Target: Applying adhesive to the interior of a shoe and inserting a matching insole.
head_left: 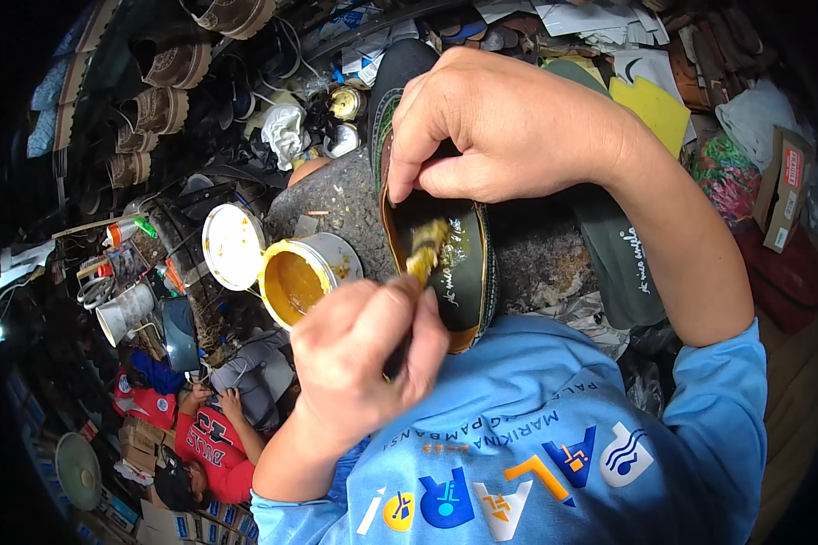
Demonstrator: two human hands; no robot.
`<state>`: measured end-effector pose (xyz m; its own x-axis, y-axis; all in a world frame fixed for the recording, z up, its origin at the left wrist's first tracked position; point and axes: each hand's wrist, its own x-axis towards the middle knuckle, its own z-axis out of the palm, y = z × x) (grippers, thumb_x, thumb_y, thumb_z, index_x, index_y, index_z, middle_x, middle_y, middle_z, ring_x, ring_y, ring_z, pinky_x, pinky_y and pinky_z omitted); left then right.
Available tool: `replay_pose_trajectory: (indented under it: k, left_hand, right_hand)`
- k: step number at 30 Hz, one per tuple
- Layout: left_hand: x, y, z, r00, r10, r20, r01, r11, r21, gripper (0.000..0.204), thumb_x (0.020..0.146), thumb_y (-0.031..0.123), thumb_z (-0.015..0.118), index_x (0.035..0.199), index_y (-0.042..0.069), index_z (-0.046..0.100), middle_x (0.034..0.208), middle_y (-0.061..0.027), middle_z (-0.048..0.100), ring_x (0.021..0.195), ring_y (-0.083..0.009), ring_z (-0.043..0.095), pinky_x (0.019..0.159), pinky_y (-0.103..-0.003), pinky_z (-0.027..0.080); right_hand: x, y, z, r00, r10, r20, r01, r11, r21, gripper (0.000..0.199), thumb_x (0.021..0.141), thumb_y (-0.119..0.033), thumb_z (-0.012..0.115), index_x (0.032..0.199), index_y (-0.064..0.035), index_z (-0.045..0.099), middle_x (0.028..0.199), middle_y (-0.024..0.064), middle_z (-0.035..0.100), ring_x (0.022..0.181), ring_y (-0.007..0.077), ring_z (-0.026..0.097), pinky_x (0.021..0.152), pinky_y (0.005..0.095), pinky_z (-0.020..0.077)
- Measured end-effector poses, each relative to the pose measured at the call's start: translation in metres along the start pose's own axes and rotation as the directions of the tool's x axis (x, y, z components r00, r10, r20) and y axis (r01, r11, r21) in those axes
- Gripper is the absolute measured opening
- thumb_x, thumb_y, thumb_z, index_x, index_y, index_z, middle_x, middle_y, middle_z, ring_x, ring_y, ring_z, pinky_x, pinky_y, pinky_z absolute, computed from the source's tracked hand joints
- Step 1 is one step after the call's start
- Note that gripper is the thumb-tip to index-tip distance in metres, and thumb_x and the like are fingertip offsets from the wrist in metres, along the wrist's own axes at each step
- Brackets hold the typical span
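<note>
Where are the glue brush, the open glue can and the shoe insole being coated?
glue brush (424, 254), head view, its glue-laden bristles.
open glue can (293, 283), head view, the yellow glue inside.
shoe insole (459, 277), head view, its dark upper face.

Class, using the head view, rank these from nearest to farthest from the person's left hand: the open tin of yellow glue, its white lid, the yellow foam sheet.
Measured from the left hand:
1. Open tin of yellow glue, just upper left of it.
2. White lid, left of the tin.
3. Yellow foam sheet, far upper right, past the right hand.

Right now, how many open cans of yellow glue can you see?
1. The open can of yellow glue sits left of the shoe, beside the left hand; its lid lies just left of it. The clutter may hide others.
</note>
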<state>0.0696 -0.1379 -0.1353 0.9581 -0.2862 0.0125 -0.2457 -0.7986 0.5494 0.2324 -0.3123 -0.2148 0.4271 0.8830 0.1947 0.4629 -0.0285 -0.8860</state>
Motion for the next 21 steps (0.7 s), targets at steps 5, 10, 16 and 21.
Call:
replay_pose_trajectory:
  k: [5,10,16,21]
  left_hand:
    - [-0.005,-0.005,0.002,0.994,0.054,-0.094,-0.067,0.989,-0.133,0.018,0.075,-0.005,0.078,0.092,-0.001,0.072,0.063,-0.0085,0.055,0.05,-0.0242,0.056,0.048,-0.036,0.045]
    - [-0.001,-0.016,0.015,0.987,-0.107,-0.122,0.078,0.972,-0.222,0.008,0.082,-0.003,0.075,0.089,-0.001,0.072,0.07,-0.0133,0.066,0.056,-0.0271,0.065,0.054,-0.035,0.051]
    - [-0.003,-0.027,0.017,0.961,-0.259,-0.093,0.211,0.91,-0.357,0.001,0.086,-0.003,0.073,0.087,-0.003,0.073,0.072,-0.0123,0.069,0.058,-0.0207,0.066,0.056,-0.031,0.051]
    - [-0.003,-0.022,0.008,0.979,-0.195,-0.059,0.161,0.916,-0.366,0.007,0.089,-0.001,0.07,0.09,-0.006,0.075,0.071,-0.0068,0.068,0.062,-0.0117,0.06,0.058,-0.026,0.044]
  right_hand:
    - [0.0,0.003,0.001,0.998,-0.052,-0.037,0.052,0.999,-0.003,0.027,0.075,-0.006,0.064,0.095,-0.0028,0.082,0.086,0.0169,0.077,0.079,0.0314,0.075,0.077,0.0392,0.0593]
    - [-0.002,0.001,0.0,0.999,-0.02,-0.038,0.019,0.999,-0.03,0.028,0.075,-0.008,0.063,0.095,-0.0019,0.081,0.088,0.0174,0.078,0.081,0.0313,0.075,0.078,0.0394,0.0598]
    - [-0.005,-0.001,0.002,0.999,0.035,-0.018,-0.035,0.999,0.02,0.022,0.075,-0.002,0.067,0.091,-0.0006,0.081,0.087,0.0138,0.077,0.086,0.0291,0.073,0.084,0.0387,0.057]
    - [-0.004,-0.001,0.002,0.999,0.051,-0.014,-0.051,0.998,0.021,0.022,0.075,-0.003,0.066,0.092,-0.0009,0.081,0.087,0.0137,0.077,0.086,0.0291,0.073,0.084,0.0387,0.057]
